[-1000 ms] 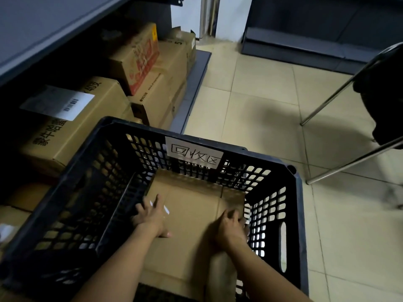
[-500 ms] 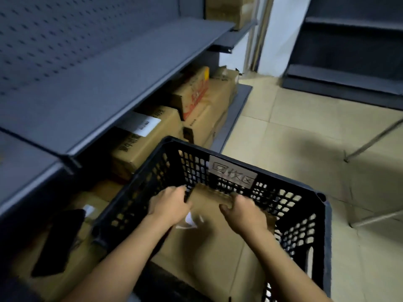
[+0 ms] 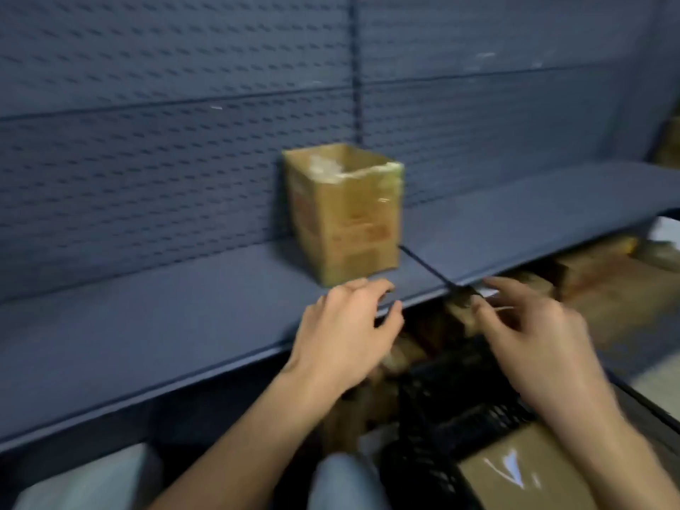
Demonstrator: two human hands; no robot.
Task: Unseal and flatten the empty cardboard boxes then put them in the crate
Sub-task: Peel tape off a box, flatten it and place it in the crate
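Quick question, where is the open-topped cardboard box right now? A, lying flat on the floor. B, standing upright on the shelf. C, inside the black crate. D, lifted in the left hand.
B: the cardboard box stands upright on the shelf against the back panel, and neither the left hand nor the right hand grips it.
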